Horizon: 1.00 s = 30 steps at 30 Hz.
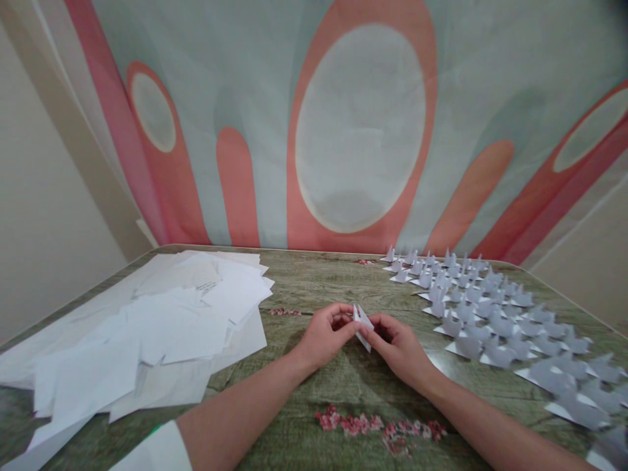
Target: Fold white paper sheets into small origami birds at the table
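Near the middle of the table, a small folded white paper piece (pixel 364 322) is held between my two hands, just above the surface. It has pointed tips at the top and a narrow point at the bottom. My left hand (pixel 330 332) pinches its left side between thumb and fingers. On the other side, my right hand (pixel 396 340) grips the lower right edge, thumb in front. Some fingers of both hands are hidden behind the paper and the thumbs.
Loose white paper sheets (pixel 186 327) lie in a spread pile at left. Rows of folded paper cranes (pixel 464 307) stand along the right side. The wood-patterned table (pixel 314 278) bears pink flower prints (pixel 353 422). A patterned cloth (pixel 265 78) hangs behind its far edge.
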Tool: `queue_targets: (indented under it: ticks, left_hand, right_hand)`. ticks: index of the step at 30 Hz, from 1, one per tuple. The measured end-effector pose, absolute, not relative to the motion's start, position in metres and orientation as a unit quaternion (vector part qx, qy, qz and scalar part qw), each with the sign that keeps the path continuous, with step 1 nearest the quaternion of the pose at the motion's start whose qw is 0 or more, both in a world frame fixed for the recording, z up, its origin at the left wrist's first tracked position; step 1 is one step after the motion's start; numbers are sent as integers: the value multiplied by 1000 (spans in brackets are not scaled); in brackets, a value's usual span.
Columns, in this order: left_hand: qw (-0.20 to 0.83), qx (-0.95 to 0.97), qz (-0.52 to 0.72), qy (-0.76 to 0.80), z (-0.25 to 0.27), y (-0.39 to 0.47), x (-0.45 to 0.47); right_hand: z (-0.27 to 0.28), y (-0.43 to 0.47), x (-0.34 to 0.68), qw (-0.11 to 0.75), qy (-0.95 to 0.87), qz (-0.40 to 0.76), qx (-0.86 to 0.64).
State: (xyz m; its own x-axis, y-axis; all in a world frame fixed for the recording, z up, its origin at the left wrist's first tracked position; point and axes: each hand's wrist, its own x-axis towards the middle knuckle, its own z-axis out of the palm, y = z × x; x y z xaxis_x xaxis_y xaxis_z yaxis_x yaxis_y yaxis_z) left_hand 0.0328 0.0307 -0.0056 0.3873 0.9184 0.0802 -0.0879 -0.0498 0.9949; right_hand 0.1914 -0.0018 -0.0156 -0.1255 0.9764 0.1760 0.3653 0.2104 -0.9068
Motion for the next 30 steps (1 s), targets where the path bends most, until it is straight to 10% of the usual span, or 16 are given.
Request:
queue_targets:
  ticks: [30]
  left_hand:
    - [498,680,391,370,-9,32,30]
  right_hand:
    - [-18,2,194,417,-632,428,-493]
